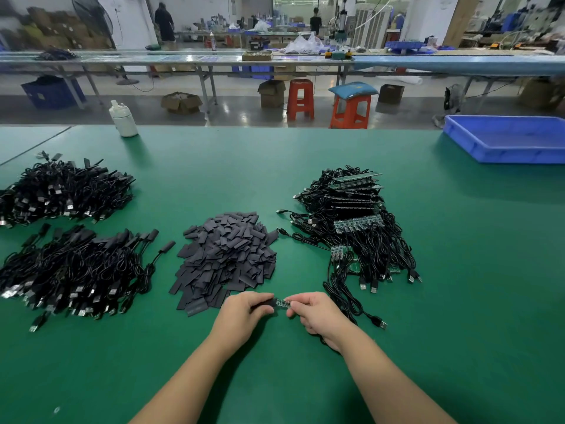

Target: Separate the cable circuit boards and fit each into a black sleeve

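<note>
On the green mat-covered work table [305,154], the heap of flat black rectangular sleeves [226,258] serves as landmark. Just in front of that heap, the left hand [241,313] pinches 1 black sleeve [266,302] between thumb and curled fingers, and the right hand [315,310] pinches the far end of a small green circuit board [282,302] with its cable running off under the palm. The board's near end meets the sleeve's mouth; most of the board is bare between the 2 hands.

Right of the heap lies a pile of black USB cables with green circuit boards still joined in strips [354,221]. Left of the heap lie 2 piles of black cables whose ends are already sleeved, 1 nearer [76,270] and 1 farther [64,191]. Beyond the heap, to its left, a white plastic bottle [123,119] stands at the table's far edge; far right is a blue plastic tray [504,139]. No writing is legible on any item.
</note>
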A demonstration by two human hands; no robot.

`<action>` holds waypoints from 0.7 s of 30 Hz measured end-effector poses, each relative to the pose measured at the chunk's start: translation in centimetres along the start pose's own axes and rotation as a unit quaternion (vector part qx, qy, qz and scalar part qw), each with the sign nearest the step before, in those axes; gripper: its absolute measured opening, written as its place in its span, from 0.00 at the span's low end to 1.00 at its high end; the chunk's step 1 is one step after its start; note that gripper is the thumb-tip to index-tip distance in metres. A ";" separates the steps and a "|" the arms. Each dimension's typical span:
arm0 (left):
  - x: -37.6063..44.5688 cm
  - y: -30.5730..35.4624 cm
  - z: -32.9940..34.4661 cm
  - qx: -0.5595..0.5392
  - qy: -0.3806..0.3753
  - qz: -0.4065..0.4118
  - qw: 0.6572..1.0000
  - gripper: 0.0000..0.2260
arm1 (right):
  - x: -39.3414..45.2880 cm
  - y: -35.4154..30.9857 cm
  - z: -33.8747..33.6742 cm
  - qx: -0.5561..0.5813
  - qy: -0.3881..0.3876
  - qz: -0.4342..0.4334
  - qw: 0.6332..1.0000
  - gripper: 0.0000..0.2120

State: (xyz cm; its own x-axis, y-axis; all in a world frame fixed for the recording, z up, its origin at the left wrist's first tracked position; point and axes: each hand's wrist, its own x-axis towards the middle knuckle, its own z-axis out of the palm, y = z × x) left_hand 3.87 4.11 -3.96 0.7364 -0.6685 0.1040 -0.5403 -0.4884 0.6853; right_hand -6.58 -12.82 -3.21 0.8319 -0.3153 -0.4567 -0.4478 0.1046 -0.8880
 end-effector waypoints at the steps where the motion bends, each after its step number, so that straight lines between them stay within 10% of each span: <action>1: 0.1 0.0 0.0 0.007 -0.003 -0.008 1.000 0.15 | 0.0 0.0 0.0 0.001 -0.001 0.000 1.000 0.11; 21: 0.9 0.8 -0.7 0.138 -0.050 0.096 0.984 0.11 | -0.3 -0.3 0.0 0.020 -0.009 0.002 1.000 0.08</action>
State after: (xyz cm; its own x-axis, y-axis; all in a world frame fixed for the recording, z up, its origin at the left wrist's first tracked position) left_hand 4.37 3.53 -2.75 0.5730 -0.8088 0.1322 -0.7663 -0.4716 0.4364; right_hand -6.68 -12.75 -2.84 0.8359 -0.2980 -0.4610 -0.4380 0.1442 -0.8873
